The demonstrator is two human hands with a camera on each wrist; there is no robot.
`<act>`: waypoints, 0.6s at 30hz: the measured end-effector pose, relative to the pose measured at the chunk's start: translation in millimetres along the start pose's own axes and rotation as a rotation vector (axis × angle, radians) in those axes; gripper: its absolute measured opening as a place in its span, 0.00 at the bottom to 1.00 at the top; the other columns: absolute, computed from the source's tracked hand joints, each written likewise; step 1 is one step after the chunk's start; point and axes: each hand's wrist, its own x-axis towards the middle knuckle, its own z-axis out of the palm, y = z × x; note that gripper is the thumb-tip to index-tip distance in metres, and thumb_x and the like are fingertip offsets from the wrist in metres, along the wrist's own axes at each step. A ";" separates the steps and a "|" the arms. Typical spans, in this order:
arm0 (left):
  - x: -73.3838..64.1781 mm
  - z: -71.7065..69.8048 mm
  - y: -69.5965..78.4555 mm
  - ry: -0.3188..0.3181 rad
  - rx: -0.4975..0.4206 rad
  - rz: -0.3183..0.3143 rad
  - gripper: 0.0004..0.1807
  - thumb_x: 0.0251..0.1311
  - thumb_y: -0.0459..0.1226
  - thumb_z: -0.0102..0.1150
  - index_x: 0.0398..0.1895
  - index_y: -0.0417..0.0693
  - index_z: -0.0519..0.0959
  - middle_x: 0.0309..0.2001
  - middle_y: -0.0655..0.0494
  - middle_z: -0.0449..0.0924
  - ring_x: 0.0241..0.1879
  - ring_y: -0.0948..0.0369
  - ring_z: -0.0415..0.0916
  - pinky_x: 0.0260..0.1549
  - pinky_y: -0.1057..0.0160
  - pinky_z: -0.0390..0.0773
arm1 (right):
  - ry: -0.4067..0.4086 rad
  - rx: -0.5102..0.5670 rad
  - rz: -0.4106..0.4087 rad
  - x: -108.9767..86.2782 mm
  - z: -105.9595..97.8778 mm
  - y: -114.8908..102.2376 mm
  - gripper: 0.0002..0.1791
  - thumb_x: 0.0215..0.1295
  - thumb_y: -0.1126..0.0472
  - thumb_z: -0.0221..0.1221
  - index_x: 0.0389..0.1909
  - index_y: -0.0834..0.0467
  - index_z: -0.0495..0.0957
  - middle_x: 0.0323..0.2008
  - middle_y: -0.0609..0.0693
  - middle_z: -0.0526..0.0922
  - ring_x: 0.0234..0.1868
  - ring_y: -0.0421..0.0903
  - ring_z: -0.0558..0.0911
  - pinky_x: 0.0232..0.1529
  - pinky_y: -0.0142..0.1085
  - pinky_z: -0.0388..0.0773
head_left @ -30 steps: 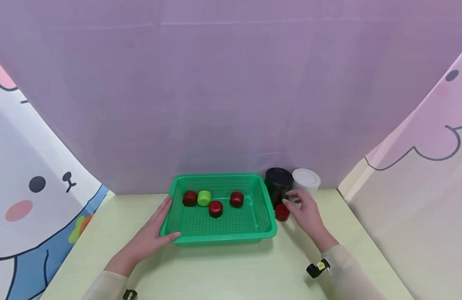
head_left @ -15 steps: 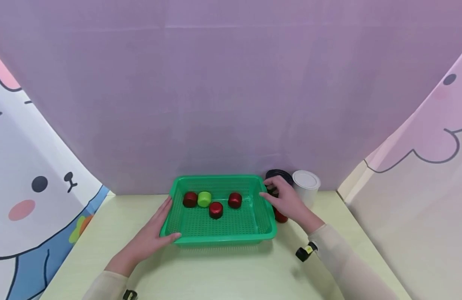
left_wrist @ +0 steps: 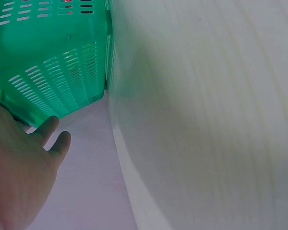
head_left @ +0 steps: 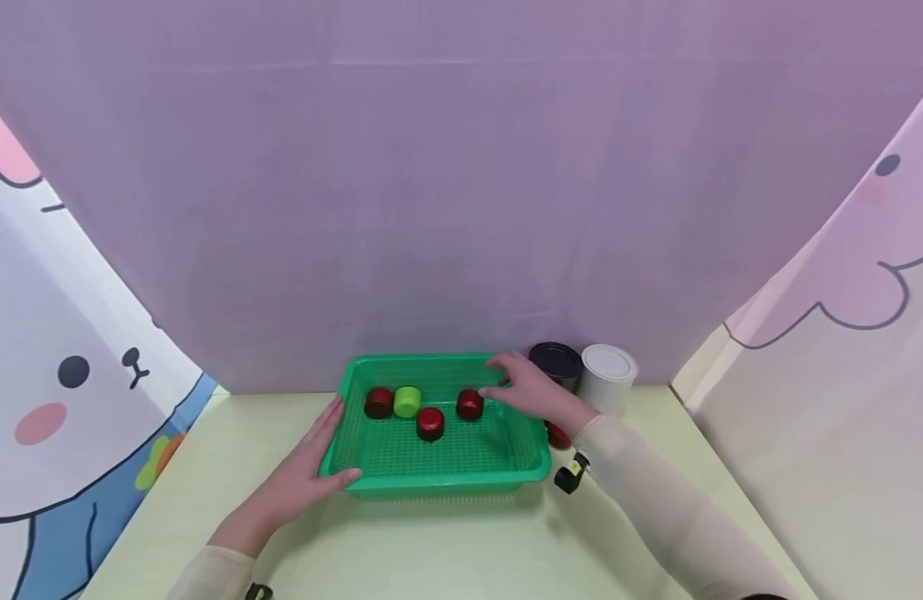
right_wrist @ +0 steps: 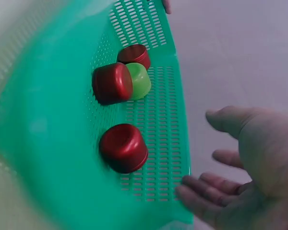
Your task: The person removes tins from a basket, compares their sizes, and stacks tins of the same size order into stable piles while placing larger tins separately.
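Observation:
A green perforated plastic basket (head_left: 450,481) stands on the table. In it are a dark red cap (head_left: 379,402), a light green cap (head_left: 407,402), a shiny red cap (head_left: 430,424) and, farther right, another red cap (head_left: 470,405). My left hand (head_left: 300,471) rests along the basket's left rim, fingers straight, thumb at the front corner. Over the basket's right part, with nothing between its spread fingers, is my right hand (head_left: 532,390). Its thumb is close to the rightmost cap; whether they touch cannot be told. That cap also shows in the right wrist view.
Just right of the basket, partly behind my right forearm, sits one more red cap (head_left: 557,435). A black lidded can (head_left: 556,358) and a white lidded can (head_left: 608,367) stand behind it. A purple cloth backdrop (head_left: 446,208) rises at the table's far edge.
My right hand has travelled left, from beside the black can and the outer red cap to over the basket's right part. My left hand stays on the rim.

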 end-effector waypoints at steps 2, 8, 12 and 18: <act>-0.5 -0.2 0.0 0.002 -0.002 -0.001 0.59 0.72 0.49 0.73 0.92 0.44 0.44 0.92 0.45 0.38 0.85 0.29 0.45 0.71 0.19 0.60 | -0.024 -0.027 0.032 7.9 3.4 -1.2 0.33 0.80 0.47 0.67 0.75 0.62 0.75 0.70 0.62 0.76 0.68 0.63 0.79 0.64 0.55 0.82; -1.0 0.1 0.2 0.000 -0.010 0.000 0.59 0.72 0.50 0.73 0.92 0.44 0.44 0.91 0.42 0.39 0.85 0.29 0.45 0.72 0.20 0.60 | -0.093 -0.086 0.094 25.1 15.2 -2.0 0.34 0.81 0.47 0.66 0.76 0.65 0.74 0.72 0.65 0.77 0.72 0.64 0.76 0.68 0.58 0.78; -0.5 0.9 -0.4 0.007 -0.010 0.009 0.59 0.71 0.49 0.74 0.92 0.43 0.45 0.91 0.42 0.40 0.85 0.30 0.45 0.72 0.21 0.60 | -0.117 -0.088 0.105 29.2 21.4 -1.4 0.33 0.81 0.49 0.66 0.76 0.64 0.74 0.73 0.64 0.76 0.73 0.64 0.75 0.66 0.58 0.79; -0.2 1.1 -0.1 0.011 -0.009 0.015 0.59 0.71 0.49 0.74 0.92 0.42 0.45 0.91 0.41 0.40 0.85 0.29 0.45 0.72 0.21 0.60 | -0.155 -0.097 0.124 33.7 24.5 0.5 0.33 0.81 0.49 0.66 0.78 0.60 0.73 0.75 0.62 0.75 0.75 0.63 0.73 0.66 0.57 0.80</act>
